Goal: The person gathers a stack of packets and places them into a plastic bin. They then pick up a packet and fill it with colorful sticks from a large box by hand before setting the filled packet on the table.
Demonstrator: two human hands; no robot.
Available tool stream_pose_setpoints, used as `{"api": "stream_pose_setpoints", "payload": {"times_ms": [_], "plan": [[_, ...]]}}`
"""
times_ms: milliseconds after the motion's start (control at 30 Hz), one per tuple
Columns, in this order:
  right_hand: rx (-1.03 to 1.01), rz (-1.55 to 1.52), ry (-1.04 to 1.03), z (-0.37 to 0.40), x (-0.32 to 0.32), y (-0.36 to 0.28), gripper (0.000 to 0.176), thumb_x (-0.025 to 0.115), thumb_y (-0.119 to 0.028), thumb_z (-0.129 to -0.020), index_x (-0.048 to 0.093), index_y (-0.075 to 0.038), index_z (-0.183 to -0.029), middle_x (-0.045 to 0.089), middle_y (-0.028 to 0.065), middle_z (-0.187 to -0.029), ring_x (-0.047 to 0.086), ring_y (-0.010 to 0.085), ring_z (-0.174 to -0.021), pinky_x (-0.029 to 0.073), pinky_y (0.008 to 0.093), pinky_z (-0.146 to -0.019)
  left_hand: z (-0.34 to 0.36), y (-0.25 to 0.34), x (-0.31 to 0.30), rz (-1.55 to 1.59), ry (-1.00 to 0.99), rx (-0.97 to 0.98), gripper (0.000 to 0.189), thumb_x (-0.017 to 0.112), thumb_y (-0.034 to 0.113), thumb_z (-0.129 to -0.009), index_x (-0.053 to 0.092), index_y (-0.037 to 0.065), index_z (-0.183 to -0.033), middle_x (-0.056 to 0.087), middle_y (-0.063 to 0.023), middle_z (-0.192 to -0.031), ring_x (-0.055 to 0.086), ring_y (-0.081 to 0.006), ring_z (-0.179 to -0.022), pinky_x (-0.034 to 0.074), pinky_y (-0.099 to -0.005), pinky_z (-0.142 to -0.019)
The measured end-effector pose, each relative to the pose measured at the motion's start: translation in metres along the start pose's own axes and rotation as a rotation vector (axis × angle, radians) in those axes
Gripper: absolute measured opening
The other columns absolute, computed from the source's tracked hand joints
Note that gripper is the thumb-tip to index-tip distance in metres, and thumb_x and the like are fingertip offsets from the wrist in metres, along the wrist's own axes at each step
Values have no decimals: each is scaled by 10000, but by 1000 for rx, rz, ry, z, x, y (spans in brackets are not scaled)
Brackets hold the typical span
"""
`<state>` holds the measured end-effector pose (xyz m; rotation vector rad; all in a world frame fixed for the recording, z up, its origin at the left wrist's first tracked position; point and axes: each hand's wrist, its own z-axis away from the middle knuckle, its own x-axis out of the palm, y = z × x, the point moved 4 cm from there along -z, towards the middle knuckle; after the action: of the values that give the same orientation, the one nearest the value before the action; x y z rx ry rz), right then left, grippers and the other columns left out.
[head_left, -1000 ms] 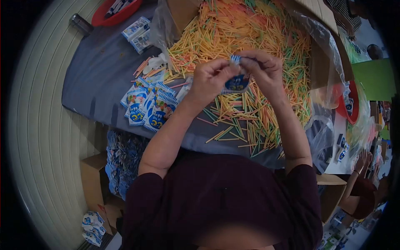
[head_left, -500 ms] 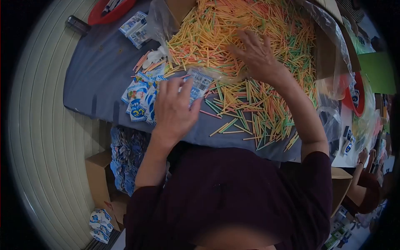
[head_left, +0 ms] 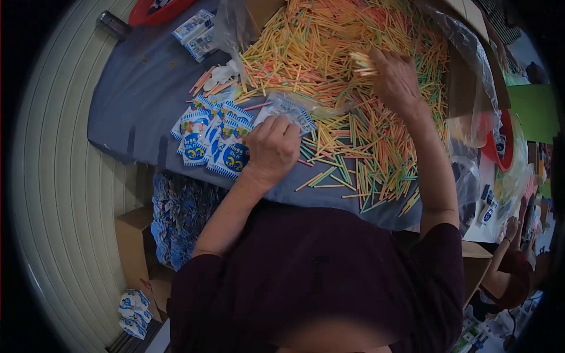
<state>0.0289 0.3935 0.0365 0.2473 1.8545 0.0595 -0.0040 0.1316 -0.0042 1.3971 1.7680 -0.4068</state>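
My right hand [head_left: 397, 82] is closed round a small bundle of thin coloured sticks [head_left: 364, 65], held above a big heap of the same pink, yellow and green sticks [head_left: 329, 35]. The ends of the bundle point left out of my fingers. My left hand [head_left: 272, 147] is curled at the near edge of a small printed packet [head_left: 291, 112]; its fingertips are hidden under the hand. Just left of that hand lies a pile of blue-and-white printed packets [head_left: 215, 138], overlapping on the grey cloth.
The grey-blue cloth [head_left: 129, 106] covers the table. A cardboard box [head_left: 468, 88] with clear plastic surrounds the heap. Red basins [head_left: 141, 15] stand at both sides. A dark cylinder [head_left: 113, 25] lies at the left edge. Another person's arm [head_left: 500, 253] shows at right.
My right hand has moved right and gone from spread fingers to a grip on a bundle of sticks. The left hand has shifted right, off the packet pile, and its fingers have curled.
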Motion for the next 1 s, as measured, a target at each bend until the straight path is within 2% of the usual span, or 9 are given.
{"api": "stream_pose_setpoints", "payload": {"times_ms": [200,300,367,500,567,600,767,867,1000], "plan": [[200,-349,43,-7,8,25,286,579,-107,-858,540,-57,-1137,611,227,-811,621,388,-788,445,484,-686,-14,4,-8,36,-5,-52,42,623,16,-698,606,33,-733,574,-73,-747,606,-264,-729,507,-374,-585],[300,-673,38,-10,19,22,172,603,-176,-908,583,-49,-1023,614,160,-763,615,306,-724,444,469,-635,-17,6,-5,36,57,44,57,618,16,-709,622,31,-764,584,-78,-784,603,-269,-760,510,-384,-606],[298,-917,109,-12,22,17,290,594,-279,-957,632,-102,-1183,636,87,-763,612,221,-674,476,431,-606,-9,11,2,13,50,91,65,613,14,-716,624,32,-777,588,-84,-805,602,-273,-775,512,-387,-618],[332,-1020,125,-14,29,31,359,601,-388,-971,661,-111,-1193,654,50,-794,611,179,-693,481,404,-625,0,14,2,21,-72,-17,50,606,16,-734,632,24,-776,586,-96,-838,593,-287,-809,509,-380,-639],[419,-969,-199,-17,39,40,389,597,-411,-977,678,-117,-1219,682,65,-850,629,181,-722,495,398,-649,-2,7,-1,-25,-102,-77,66,609,19,-743,652,14,-793,586,-97,-845,591,-292,-823,511,-377,-651],[414,-971,-199,-17,38,35,389,597,-411,-977,678,-117,-1219,682,65,-850,629,181,-722,495,398,-649,-2,3,-1,17,-105,-95,56,621,14,-741,653,10,-787,582,-92,-832,586,-295,-825,505,-376,-659],[227,-1186,469,-9,15,27,342,600,-358,-986,706,-71,-1140,598,12,-673,580,140,-648,472,377,-615,-15,-1,-11,236,15,-121,43,652,-14,-723,624,12,-743,571,-91,-792,574,-298,-805,485,-382,-667],[277,-1610,391,-5,13,38,306,617,-299,-982,694,-38,-1120,470,-33,-593,473,100,-571,417,338,-555,-21,6,-19,290,129,-68,93,661,-34,-703,585,20,-705,562,-91,-771,564,-287,-775,472,-377,-646],[347,-1996,118,2,23,36,307,567,-285,-1013,650,-2,-1098,372,-47,-645,351,107,-586,362,343,-565,-3,12,0,105,-30,-14,69,644,-20,-722,594,21,-700,575,-93,-783,575,-279,-772,487,-375,-649]]}}
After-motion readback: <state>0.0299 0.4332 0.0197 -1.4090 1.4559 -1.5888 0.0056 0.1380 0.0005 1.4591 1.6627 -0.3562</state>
